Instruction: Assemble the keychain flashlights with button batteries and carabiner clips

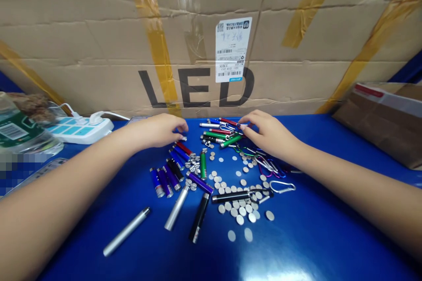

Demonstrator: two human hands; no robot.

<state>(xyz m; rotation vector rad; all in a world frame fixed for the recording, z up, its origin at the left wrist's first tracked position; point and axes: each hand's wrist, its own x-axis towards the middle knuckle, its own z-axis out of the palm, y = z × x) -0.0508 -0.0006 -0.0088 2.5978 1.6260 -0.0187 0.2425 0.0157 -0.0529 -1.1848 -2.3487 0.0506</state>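
Observation:
My left hand is at the back left of the pile, fingers curled, with a small silver cap at its fingertips. Just below it lie a red tube and several blue and purple tubes, beside a heap of loose silver end caps. At the back right, my right hand pinches the end of a slim red keychain flashlight. Under and around it are more flashlights, among them a green one, and a tangle of coloured carabiner clips.
Many button cells are spread over the blue table, with a black flashlight across them. Silver tubes lie nearer me. A large cardboard box stands behind; a power strip and a bottle are left.

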